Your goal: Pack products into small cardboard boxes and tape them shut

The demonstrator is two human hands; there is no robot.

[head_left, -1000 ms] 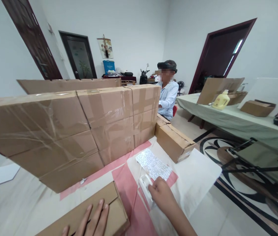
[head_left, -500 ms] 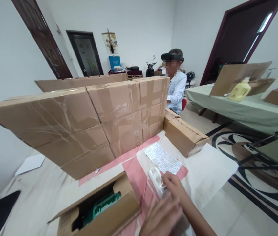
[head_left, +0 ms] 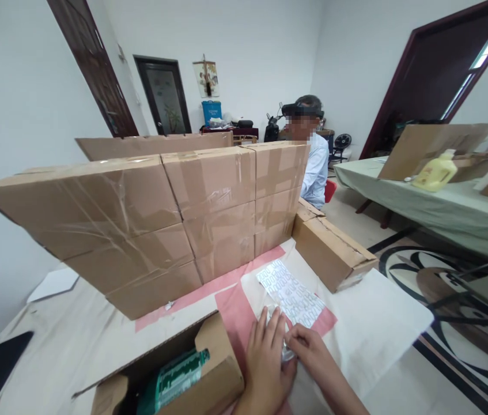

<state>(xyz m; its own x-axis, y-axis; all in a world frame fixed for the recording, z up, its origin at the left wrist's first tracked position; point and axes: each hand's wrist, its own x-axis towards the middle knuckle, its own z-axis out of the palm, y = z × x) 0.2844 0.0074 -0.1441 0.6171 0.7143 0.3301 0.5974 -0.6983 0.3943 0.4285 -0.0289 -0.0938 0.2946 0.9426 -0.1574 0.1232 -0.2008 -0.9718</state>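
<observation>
Since the earlier frame the left grip [head_left: 265,360] has come across from the open carton [head_left: 209,369] and now lies over the tape dispenser [head_left: 286,349], fingers spread flat and pressing it to the counter [head_left: 75,340]. Only a sliver of the dispenser shows between the two hands. The right grip [head_left: 313,354] touches it from the other side with fingertips bunched against its edge; whether they are closed on it I cannot tell. Just beyond both grips lies a sheet of printed labels [head_left: 292,295], its near end almost under the left fingertips. Close to the left of the left grip sits the open carton with a green pack [head_left: 173,379] inside. Farther ahead a wall of taped cartons [head_left: 148,225] blocks the view across the counter, with a low carton [head_left: 334,253] at its right end. Behind that sits a co-worker in a pale shirt [head_left: 318,170].
</observation>
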